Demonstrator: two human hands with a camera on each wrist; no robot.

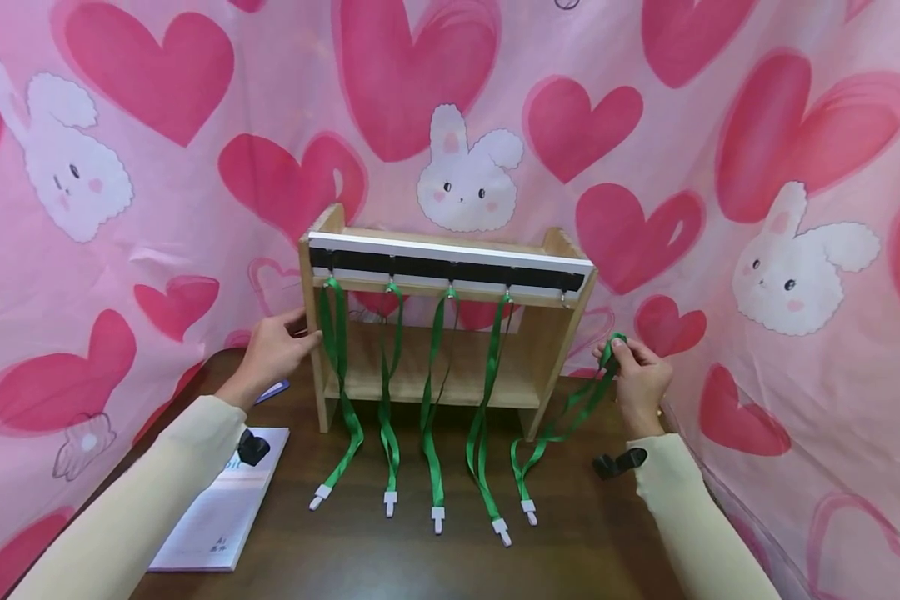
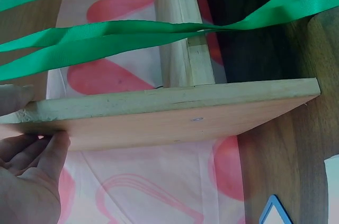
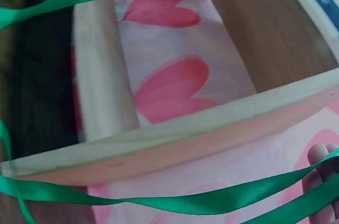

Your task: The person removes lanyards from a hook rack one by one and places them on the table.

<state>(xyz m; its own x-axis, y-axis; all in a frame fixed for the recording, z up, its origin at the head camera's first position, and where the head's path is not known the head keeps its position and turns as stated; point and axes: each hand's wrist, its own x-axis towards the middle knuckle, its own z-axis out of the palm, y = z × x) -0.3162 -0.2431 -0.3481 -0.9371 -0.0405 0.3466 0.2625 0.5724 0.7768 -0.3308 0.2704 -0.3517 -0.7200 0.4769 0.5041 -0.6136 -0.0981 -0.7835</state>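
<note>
A small wooden rack (image 1: 450,402) stands on the table, with a white-and-black strip (image 1: 450,268) of metal hooks along its top front. My left hand (image 1: 276,350) grips the rack's left side panel (image 2: 159,121), thumb on one face and fingers on the other. Off to the right of the rack, my right hand (image 1: 640,379) pinches the upper loop of a green lanyard (image 1: 587,408); its white clip (image 1: 528,512) lies on the table. Several other green lanyards (image 1: 337,333) hang from the hooks, their clips on the tabletop. The rightmost hook (image 1: 564,297) holds no lanyard.
A white booklet (image 1: 221,508) lies on the brown table (image 1: 330,554), under my left forearm. A blue-edged item (image 1: 272,392) lies behind it, partly hidden. Pink cloth (image 1: 285,92) with hearts and rabbits hangs close behind and on both sides.
</note>
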